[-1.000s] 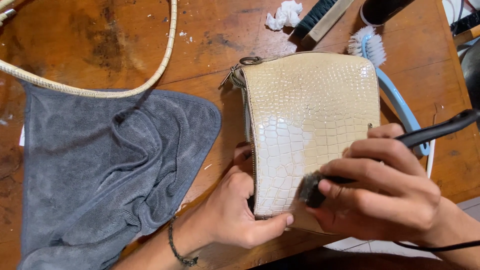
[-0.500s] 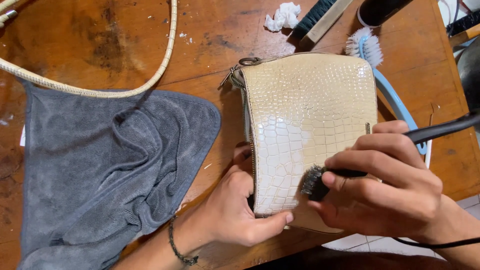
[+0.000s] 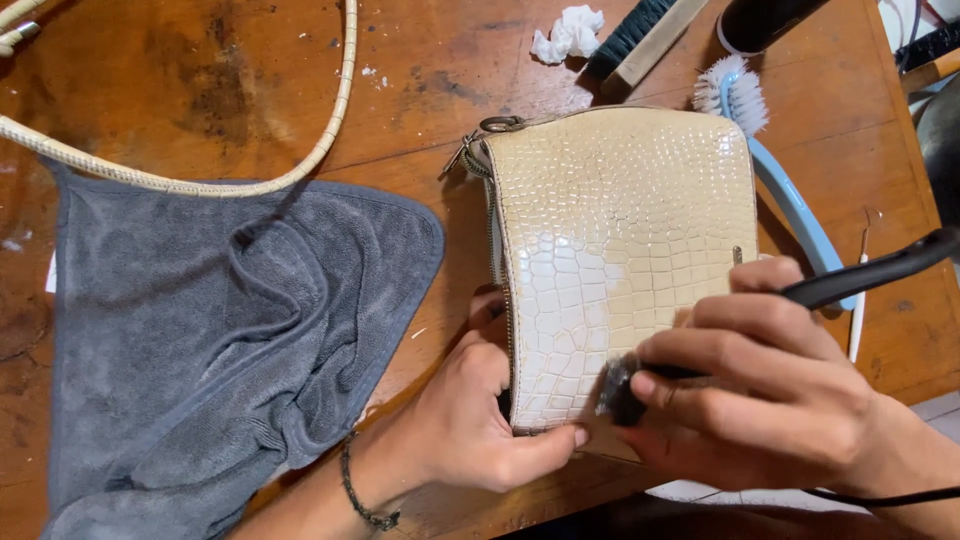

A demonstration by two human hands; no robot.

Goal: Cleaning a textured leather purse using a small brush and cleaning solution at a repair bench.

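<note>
Head view, bag: a cream bag (image 3: 620, 270) with a glossy scale-pattern skin lies flat on the wooden table (image 3: 200, 90), taken here as the landmark for everything else.
Head view, left hand: the left hand (image 3: 470, 420) clamps the bag's near-left corner, thumb lying along the bottom edge and fingers curled against the zipper side; a dark bracelet sits on the wrist.
Head view, right hand: the right hand (image 3: 760, 400) is closed around a black brush (image 3: 790, 320) with a long handle, fingers wrapped tight near the head, whose dark tip presses on the bag's lower face.
Head view, cloth: a grey towel (image 3: 220, 340) lies bunched to the left of the bag, well apart from its zipper edge.
Head view, strap: a pale strap (image 3: 200, 185) curves over the towel's upper edge, left of the bag.
Head view, far side: beyond the bag lie a crumpled white tissue (image 3: 568, 32), a wooden-backed brush (image 3: 640, 40) and a white-bristled brush with a blue handle (image 3: 780, 180), which touches the bag's right edge.
Handling, surface: the glossy skin looks slick, so it would likely slide under pressure unless pinned.
Handling, body: the bag appears light and semi-stiff, holding its shape yet giving a little.
Handling, grip: the corner and the zipper seam seem the safest holds, away from the shiny face.
</note>
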